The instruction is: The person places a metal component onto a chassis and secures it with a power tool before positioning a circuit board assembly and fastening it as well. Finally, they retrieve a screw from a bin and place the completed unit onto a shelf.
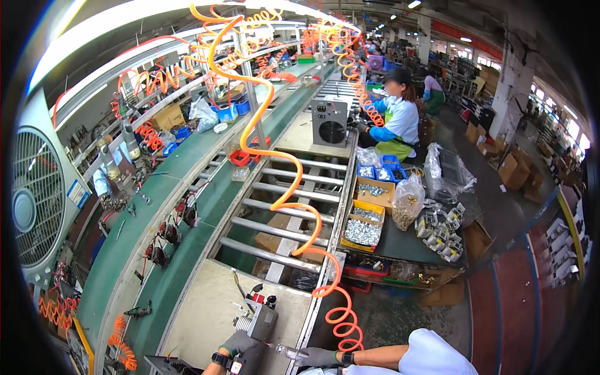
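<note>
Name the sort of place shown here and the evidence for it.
Likely a factory assembly line: a roller conveyor runs through the middle, an orange coiled hose hangs over it, and a yellow bin holds small metal parts.

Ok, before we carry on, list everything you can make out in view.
Boxy metal unit: one, grey, bottom centre.
Slim see-through tool: one, clear and silver, right of that unit.
Coiled hoses: several, orange, centre and top.
Metal rollers: several, silver, centre.
Boxy unit with round fan: one, dark grey, beyond the rollers.
Flat conveyor belts: two, green, left of the rollers.
Round-grilled fan: one, whitish, far left.
Open parts bins: several, yellow and blue, right of the rollers.
Cardboard boxes: several, brown, right.
Left gloved hand: one, grey, at the metal unit.
Right gloved hand: one, grey, holding the tool.
</note>
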Demonstrator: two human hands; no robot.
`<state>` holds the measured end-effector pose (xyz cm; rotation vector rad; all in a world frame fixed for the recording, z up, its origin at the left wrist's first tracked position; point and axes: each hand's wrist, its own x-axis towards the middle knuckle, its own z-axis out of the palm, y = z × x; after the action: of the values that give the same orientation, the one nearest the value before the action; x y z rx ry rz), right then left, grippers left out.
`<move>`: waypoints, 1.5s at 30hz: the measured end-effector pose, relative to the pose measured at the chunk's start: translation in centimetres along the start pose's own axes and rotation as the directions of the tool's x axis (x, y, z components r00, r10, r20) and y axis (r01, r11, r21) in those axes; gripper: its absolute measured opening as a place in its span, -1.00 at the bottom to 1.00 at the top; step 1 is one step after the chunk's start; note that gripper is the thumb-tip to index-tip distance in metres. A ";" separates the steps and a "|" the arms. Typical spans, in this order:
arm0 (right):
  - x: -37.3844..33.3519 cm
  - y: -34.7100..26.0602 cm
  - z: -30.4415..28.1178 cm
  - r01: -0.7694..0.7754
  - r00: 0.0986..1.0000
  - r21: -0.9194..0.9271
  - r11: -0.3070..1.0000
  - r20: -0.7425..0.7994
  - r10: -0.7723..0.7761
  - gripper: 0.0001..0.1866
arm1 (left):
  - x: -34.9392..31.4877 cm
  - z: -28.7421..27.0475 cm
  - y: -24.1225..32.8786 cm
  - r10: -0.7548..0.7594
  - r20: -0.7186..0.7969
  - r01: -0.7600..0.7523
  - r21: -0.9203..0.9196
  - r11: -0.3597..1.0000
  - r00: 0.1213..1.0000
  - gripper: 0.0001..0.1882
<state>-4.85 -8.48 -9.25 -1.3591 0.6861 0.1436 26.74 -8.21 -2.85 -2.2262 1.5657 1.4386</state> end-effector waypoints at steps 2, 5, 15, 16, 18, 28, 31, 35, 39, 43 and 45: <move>-0.1 0.2 -0.2 -0.056 0.995 0.031 0.998 0.081 0.053 -0.37 | -0.5 0.0 0.1 0.009 -0.021 -0.009 -0.015 1.000 1.000 -0.45; 0.3 0.7 0.1 0.015 0.999 -0.036 0.999 -0.027 -0.016 -0.37 | -0.9 -0.1 0.3 0.002 -0.028 -0.001 0.010 1.000 1.000 -0.45; 2.9 8.8 -0.8 0.149 0.984 -0.008 0.989 -0.098 -0.149 -0.37 | -0.4 0.7 -0.7 -0.041 -0.056 0.039 -0.041 0.998 0.998 -0.48; 3.1 9.2 -0.9 0.104 0.991 0.058 0.993 -0.095 -0.098 -0.37 | -0.4 0.7 -0.6 -0.029 -0.052 0.028 -0.031 0.999 0.998 -0.48; 3.2 9.6 -0.9 0.036 0.996 0.162 0.986 -0.082 -0.023 -0.37 | -0.7 0.7 -0.4 -0.028 -0.041 0.026 -0.039 0.999 0.999 -0.50; 0.2 2.0 0.9 -0.173 0.944 0.238 0.956 -0.236 0.229 -0.40 | -1.5 0.4 0.3 -0.037 -0.060 0.037 0.006 0.999 0.998 -0.54; -0.6 -0.2 0.9 -0.077 0.988 -0.138 0.987 -0.140 0.058 -0.35 | -2.0 0.2 1.0 -0.038 -0.064 0.034 -0.052 0.998 0.997 -0.53; -0.7 -0.9 1.1 -0.046 0.988 -0.250 0.967 -0.154 0.008 -0.33 | -2.4 -0.1 1.6 -0.043 -0.076 0.039 -0.052 0.998 0.996 -0.50; -0.7 -0.3 1.5 -0.090 0.984 -0.210 0.974 -0.168 0.055 -0.36 | -1.9 0.1 1.1 -0.049 -0.062 0.047 -0.029 0.998 0.997 -0.51; -1.1 -0.2 1.1 -0.024 0.979 -0.299 0.954 -0.201 -0.038 -0.39 | -2.4 0.5 1.6 -0.065 -0.054 0.063 -0.036 0.997 0.996 -0.47; -1.4 0.0 0.3 0.043 0.971 -0.319 0.947 -0.211 -0.115 -0.38 | -3.3 0.8 3.0 -0.164 -0.140 0.137 -0.183 0.973 0.976 -0.40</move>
<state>-5.84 -7.79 -8.48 -1.7243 0.8231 0.0313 23.82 -6.91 0.36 -2.5497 1.3192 1.4403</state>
